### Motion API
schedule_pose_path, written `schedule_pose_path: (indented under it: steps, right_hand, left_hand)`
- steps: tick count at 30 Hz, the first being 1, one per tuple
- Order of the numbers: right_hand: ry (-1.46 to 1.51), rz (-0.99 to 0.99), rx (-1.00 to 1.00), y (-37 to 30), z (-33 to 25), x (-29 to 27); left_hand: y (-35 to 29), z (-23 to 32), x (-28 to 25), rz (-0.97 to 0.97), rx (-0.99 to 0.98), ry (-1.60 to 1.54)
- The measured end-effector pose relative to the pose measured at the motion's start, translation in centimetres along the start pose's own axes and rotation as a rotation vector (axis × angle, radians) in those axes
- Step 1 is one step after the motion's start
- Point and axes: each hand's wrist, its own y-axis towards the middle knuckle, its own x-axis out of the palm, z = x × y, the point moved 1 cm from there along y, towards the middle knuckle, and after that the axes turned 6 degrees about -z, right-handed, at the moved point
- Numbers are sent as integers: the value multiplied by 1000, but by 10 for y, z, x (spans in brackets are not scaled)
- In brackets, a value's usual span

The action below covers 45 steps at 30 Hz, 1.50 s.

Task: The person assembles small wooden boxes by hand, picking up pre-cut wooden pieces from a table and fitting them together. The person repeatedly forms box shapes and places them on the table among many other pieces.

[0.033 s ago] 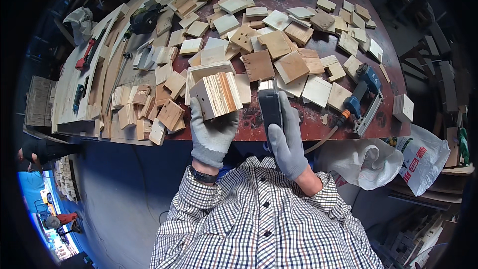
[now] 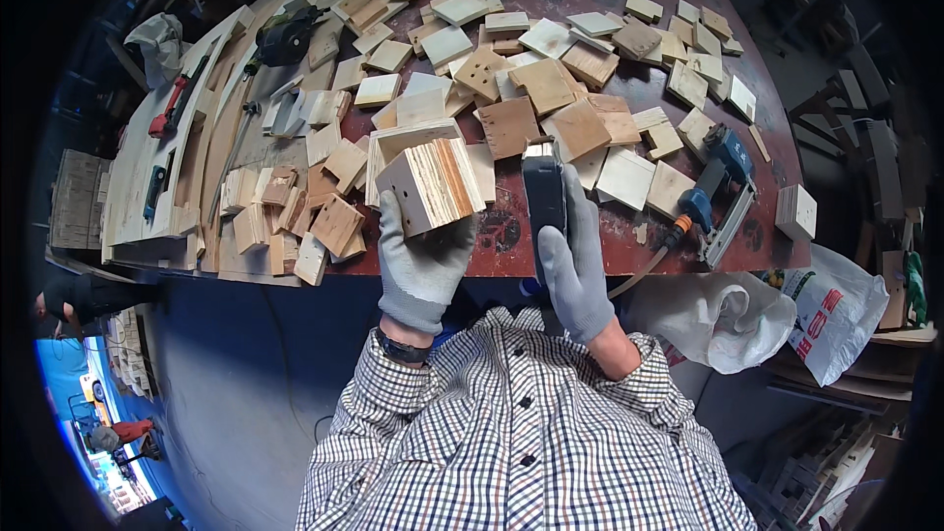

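Observation:
My left hand (image 2: 425, 273), in a grey work glove, holds a thick plywood block (image 2: 429, 189) from below. Striped layers show on the block's side, and small dark holes dot its left face. To the right, my gloved right hand (image 2: 578, 275) is closed around a dark, oblong hand tool (image 2: 543, 192) held upright, with a pale strip at its top end. A gap separates the tool from the block. Just behind the block stands a pale wooden piece (image 2: 413, 138), partly hidden by it. I cannot make out the tool's exact kind.
Loose wood pieces (image 2: 511, 128) cover much of the dark red table (image 2: 506, 258). A blue nail gun (image 2: 723, 182) with a hose lies at right. Long boards (image 2: 147, 192), a red-handled tool (image 2: 167, 113) and a black power tool (image 2: 285, 37) are at left. White bags (image 2: 728, 324) hang below right.
My right hand and the dark tool have shifted slightly right, away from the block. The block in my left hand has moved a little to the right too.

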Motion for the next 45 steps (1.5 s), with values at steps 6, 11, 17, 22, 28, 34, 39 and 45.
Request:
schedule_pose_path:
  steps: [6,11,17,22,28,34,39,45]
  right_hand:
    - [-73,-109,-116,31,-7,-2]
    - [-66,-320,-203,-20,-36,0]
    - [-429,-126,-234,20,-42,-6]
    - [-558,-240,-279,-6,-32,-8]
    - [-820,-410,-47,-57,41,-55]
    - [-934,-341,-85,-43,51,-80]
    - [-983,-89,-93,-12,41,-55]
    - [28,-379,272,-28,-20,-15]
  left_hand:
    - [-15,-19,13,-233,-147,61]
    - [-10,3,5,-103,18,521]
    - [-24,-2,-30,-105,81,788]
    - [-31,-4,-21,34,-87,259]
    - [-39,54,-55,86,141,118]
    - [-63,67,-72,234,103,224]
    - [-71,44,-85,209,-18,362]
    - [-55,11,-68,-44,-154,765]
